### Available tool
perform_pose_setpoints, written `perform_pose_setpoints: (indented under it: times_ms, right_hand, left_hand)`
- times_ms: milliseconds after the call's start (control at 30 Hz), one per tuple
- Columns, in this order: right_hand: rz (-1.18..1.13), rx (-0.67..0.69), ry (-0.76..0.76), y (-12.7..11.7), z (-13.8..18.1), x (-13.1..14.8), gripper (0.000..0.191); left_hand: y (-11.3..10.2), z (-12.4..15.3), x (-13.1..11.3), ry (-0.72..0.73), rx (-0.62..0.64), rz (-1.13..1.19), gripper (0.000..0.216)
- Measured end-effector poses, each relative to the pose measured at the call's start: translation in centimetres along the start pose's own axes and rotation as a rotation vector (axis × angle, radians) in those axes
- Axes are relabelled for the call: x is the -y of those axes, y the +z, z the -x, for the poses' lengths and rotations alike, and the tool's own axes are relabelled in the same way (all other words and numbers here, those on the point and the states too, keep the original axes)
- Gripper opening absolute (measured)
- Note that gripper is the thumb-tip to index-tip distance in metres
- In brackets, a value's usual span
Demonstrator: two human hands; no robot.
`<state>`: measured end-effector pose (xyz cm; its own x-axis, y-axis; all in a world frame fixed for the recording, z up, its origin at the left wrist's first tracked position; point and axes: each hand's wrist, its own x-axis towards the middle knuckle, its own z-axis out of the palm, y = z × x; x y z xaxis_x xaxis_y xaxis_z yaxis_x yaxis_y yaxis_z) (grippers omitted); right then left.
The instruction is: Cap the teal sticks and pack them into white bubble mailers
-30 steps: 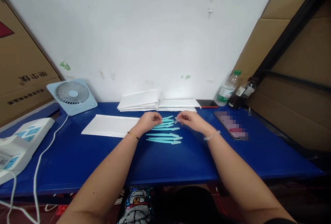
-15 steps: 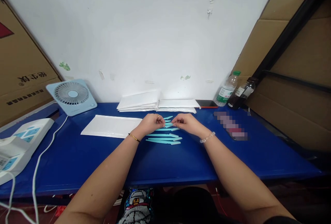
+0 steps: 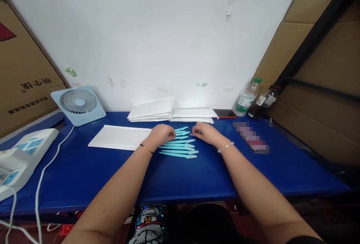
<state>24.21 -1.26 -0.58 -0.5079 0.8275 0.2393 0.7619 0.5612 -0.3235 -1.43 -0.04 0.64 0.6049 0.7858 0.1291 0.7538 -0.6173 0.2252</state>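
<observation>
Several teal eyebrow razors (image 3: 180, 151) lie fanned out, roughly side by side, on the blue tabletop in the middle of the head view. My left hand (image 3: 161, 135) is over the far razors' left ends. Its thumb and fingers are pinched together, apparently on one razor's handle, though the fingers partly hide the grip. To the right of the razors, my right hand (image 3: 206, 134) is closed, with a small pale translucent piece (image 3: 191, 134) at its fingertips. A gap separates the two hands. Beside my left wrist lies a flat white padded envelope (image 3: 118, 137).
Stacked white envelopes (image 3: 152, 109) rest against the wall. Behind my right hand is a dark, red-edged device (image 3: 226, 113). Two bottles (image 3: 247, 99) and a phone, partly blurred out (image 3: 251, 139), are on the right. A blue fan (image 3: 80, 103) and a power strip (image 3: 30, 150) occupy the left.
My hands have moved apart, the right one slightly rightward and the left one slightly leftward. More of the far razors shows between them, and a small pale piece appears at my right fingertips.
</observation>
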Motion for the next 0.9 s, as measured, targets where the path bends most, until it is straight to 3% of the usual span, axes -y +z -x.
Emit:
perform_pose_setpoints:
  times_ms: [900]
  right_hand:
    - [-0.155,-0.011,-0.060,0.38,-0.03,0.72,0.009]
  left_hand:
    - [0.22,-0.02,-0.27,0.009,-0.011,-0.014,0.017]
